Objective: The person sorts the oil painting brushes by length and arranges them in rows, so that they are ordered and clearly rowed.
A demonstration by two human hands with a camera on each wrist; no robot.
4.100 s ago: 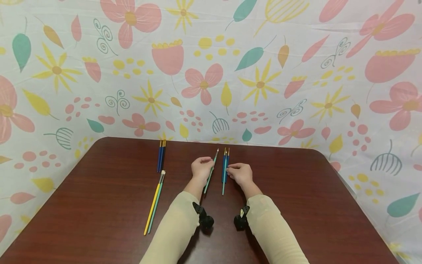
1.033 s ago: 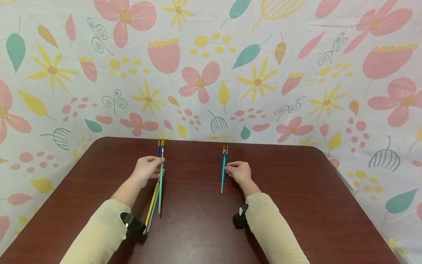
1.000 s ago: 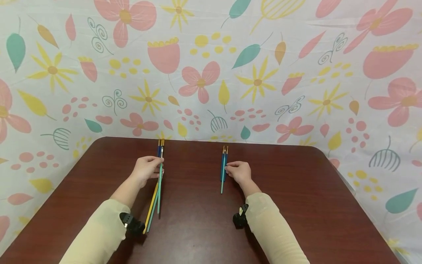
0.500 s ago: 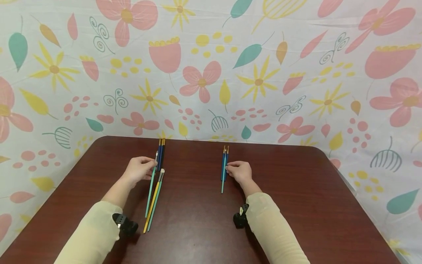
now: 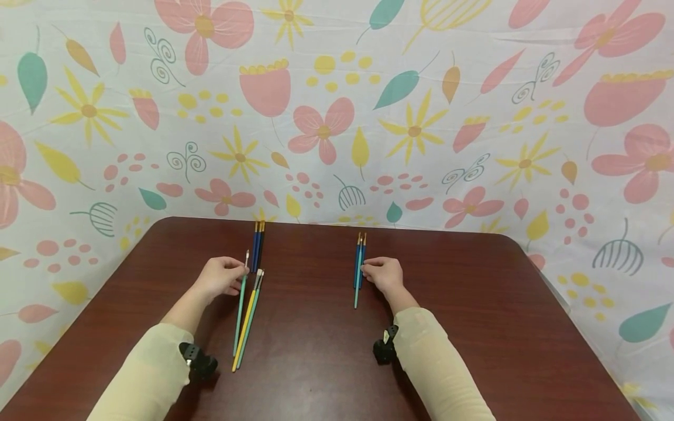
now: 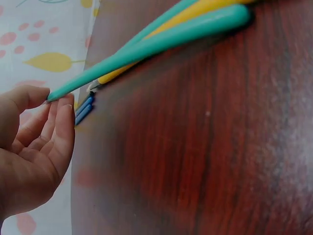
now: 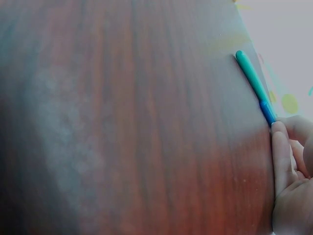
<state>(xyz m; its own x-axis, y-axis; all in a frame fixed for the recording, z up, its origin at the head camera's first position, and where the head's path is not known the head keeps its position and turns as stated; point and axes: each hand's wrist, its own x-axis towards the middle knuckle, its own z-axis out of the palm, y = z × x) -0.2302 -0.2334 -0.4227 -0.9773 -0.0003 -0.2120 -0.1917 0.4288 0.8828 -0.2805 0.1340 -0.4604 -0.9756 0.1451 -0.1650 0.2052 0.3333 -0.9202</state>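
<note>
Both pale yellow sleeves (image 5: 441, 359) bear small black wrist cameras (image 5: 384, 349).

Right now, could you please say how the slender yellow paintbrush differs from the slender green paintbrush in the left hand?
The yellow paintbrush lies on the brown table; the green paintbrush is pinched by the left hand. The yellow paintbrush's bristles look broader than the green paintbrush's. Both point bristles toward the table's far edge.

Indoors, though whether home or studio is unclear: a red-brown wood-grain desk (image 5: 310, 339) has a creased white sheet (image 5: 337, 79) with a pastel floral print rising beyond its far edge.
</note>
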